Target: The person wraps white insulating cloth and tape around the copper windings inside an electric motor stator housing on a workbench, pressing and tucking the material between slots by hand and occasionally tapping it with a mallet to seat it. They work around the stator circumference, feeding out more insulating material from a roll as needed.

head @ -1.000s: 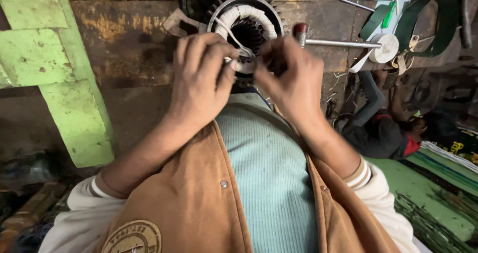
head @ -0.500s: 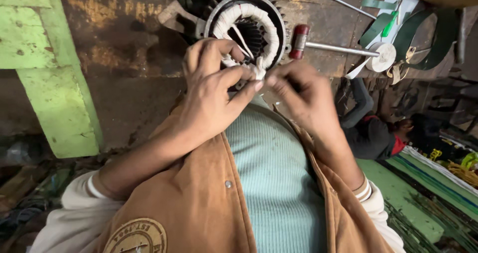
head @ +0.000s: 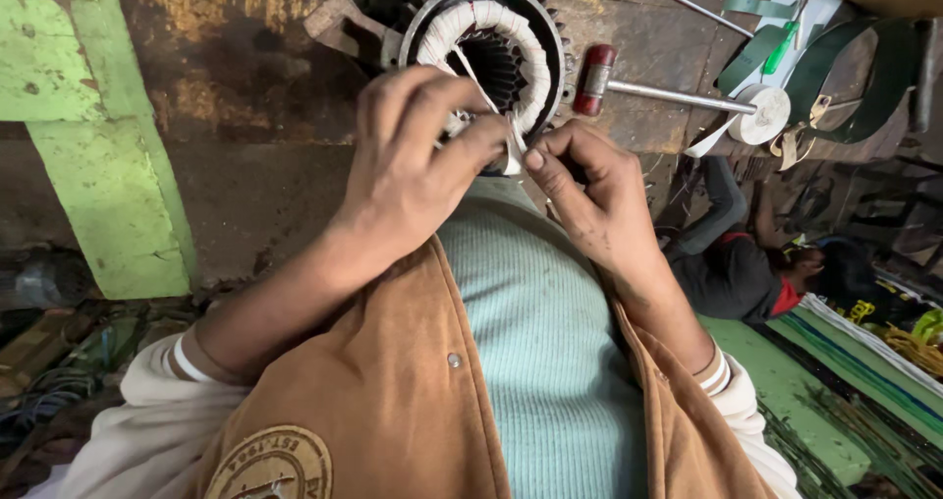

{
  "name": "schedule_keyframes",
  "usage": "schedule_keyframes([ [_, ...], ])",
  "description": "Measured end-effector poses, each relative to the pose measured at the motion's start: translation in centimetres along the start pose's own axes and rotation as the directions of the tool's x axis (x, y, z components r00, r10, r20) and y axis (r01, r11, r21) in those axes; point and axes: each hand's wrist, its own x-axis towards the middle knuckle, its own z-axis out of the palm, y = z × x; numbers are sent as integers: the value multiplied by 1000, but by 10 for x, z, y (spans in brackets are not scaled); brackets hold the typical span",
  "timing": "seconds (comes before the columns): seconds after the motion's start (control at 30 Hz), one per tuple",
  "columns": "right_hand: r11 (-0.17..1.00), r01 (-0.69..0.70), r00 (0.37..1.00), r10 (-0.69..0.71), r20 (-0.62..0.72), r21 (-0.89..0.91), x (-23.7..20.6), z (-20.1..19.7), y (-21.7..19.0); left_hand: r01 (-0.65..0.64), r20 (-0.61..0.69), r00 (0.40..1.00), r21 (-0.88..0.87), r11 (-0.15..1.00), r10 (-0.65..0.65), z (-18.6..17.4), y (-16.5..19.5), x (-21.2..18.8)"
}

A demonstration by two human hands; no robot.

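Workbench: dark, stained wooden surface fills the top of my view; a pale green painted post stands at the left of it
Motor stator: round metal stator lies on the bench just in front of my hands; its winding is wrapped in white tape around a dark toothed bore
Left hand: my left hand is at the lower edge of the stator; its fingers are curled and closed over the winding there, the thumb pressing toward the other hand
Right hand: my right hand is just beside the left, nearly touching it; thumb and forefinger are pinched together on a thin white strip that comes down from the winding; the other fingers are folded in
Strip: it runs from the white wrapping to the point between my two hands; how far it goes under the fingers I cannot tell
Hammer: a hammer with a red head and a metal shaft lies to the right of the stator, close to it
Tape roll: a white roll sits near the end of the hammer shaft; green strips lie beside it
Clothing: brown vest over a light green knit shirt
Other person: someone in dark clothes with red is crouched at the right, well apart from my hands
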Motion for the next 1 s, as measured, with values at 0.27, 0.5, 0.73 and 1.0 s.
schedule_keyframes([
  [0.27,908,-250,967,251,43,337,-4,3,14,-235,-53,971,-63,970,232,-4,-17,5],
  [0.5,914,-268,963,266,49,306,-7,9,38,-236,52,969,-69,969,240,-8,-9,2],
  [0.73,995,-103,992,103,-77,2,0,3,18,-217,156,963,-36,976,220,-5,-8,-3],
  [1.0,648,344,937,-279,209,-679,71,0,-17,-248,130,960,-26,968,250,-1,-9,-10],
])
